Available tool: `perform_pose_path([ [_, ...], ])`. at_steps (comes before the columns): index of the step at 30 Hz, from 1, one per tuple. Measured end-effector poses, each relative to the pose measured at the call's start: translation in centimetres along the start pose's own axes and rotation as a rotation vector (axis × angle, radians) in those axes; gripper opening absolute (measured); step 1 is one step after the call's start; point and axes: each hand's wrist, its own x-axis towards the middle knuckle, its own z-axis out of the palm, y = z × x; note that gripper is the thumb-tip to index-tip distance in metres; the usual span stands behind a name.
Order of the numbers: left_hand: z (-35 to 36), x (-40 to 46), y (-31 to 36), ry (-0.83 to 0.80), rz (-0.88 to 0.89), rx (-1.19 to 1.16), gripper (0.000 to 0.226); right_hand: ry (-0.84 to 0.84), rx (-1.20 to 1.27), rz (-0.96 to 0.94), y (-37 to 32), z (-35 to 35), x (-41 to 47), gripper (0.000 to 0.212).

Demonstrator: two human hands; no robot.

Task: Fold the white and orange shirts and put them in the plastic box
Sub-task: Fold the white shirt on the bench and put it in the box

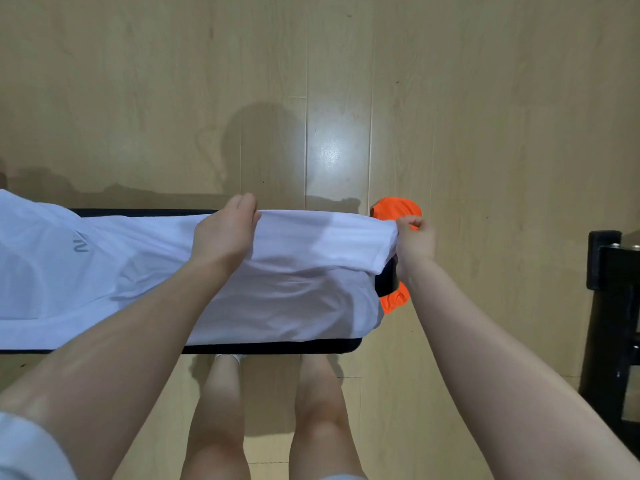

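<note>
Bare knees [263, 420] stood nearest, below a narrow black bench [277, 348] on pale wooden flooring [346, 81]. Across the bench lay a white cotton shirt [294, 296]. Its far edge was gripped by the left hand [227, 233] with curled fingers, its corner pinched by the right hand [415, 240]. Beneath that end, a crumpled orange shirt [396, 206] showed.

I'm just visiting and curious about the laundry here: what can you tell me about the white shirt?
The white shirt is thin, soft-looking cloth with a small grey print near its left part. It lies spread and wrinkled along a dark table, running out of view at left. Its far edge is lifted: the left hand grips it mid-edge, and the right hand pinches its corner. An orange shirt peeks out at its right end.
</note>
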Motion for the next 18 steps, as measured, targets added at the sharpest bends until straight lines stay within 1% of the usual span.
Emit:
perform_pose_path([
  [1,0.0,-0.1,0.0,0.008,-0.019,-0.025,0.022,-0.045,0.015,0.033,0.3,-0.1,-0.1,0.024],
  [3,0.3,-0.3,0.0,0.014,-0.018,-0.050,0.022,-0.127,-0.062,0.027,0.9,-0.2,-0.1,0.028],
  [5,0.7,-0.4,0.0,0.024,-0.017,-0.082,0.020,-0.170,-0.102,0.020,0.8,-0.1,-0.1,0.032],
  [8,1.1,-0.5,-0.1,0.049,-0.035,-0.125,0.019,-0.205,-0.203,0.056,0.3,0.1,0.2,0.045],
  [9,1.2,-0.4,-0.1,0.057,-0.045,-0.126,0.019,-0.213,-0.163,0.074,0.0,0.2,0.1,0.046],
  [10,1.2,-0.3,-0.1,0.059,-0.058,-0.125,0.020,-0.210,-0.058,0.134,-0.2,0.3,0.0,0.041],
  [12,1.2,-0.1,-0.1,0.076,-0.089,-0.160,0.020,-0.161,0.230,0.294,-0.7,0.3,-0.3,0.027],
  [13,1.3,-0.1,-0.2,0.112,-0.083,-0.197,0.017,-0.103,0.303,0.340,-0.7,0.5,-0.4,0.025],
  [14,1.4,-0.3,-0.3,0.167,-0.044,-0.212,0.017,-0.037,0.255,0.317,-0.5,0.5,-0.4,0.026],
  [15,1.6,-0.6,-0.5,0.212,0.008,-0.182,0.023,0.040,0.089,0.224,-0.2,0.7,-0.6,0.027],
  [16,2.0,-1.0,-0.8,0.241,0.047,-0.131,0.035,0.126,-0.145,0.042,0.4,0.9,-1.0,0.031],
  [17,2.4,-1.4,-1.2,0.249,0.063,-0.096,0.046,0.161,-0.363,-0.237,1.1,1.1,-1.8,0.038],
  [18,2.9,-2.0,-1.6,0.215,0.052,-0.081,0.054,0.125,-0.496,-0.567,1.9,1.6,-2.8,0.044],
])
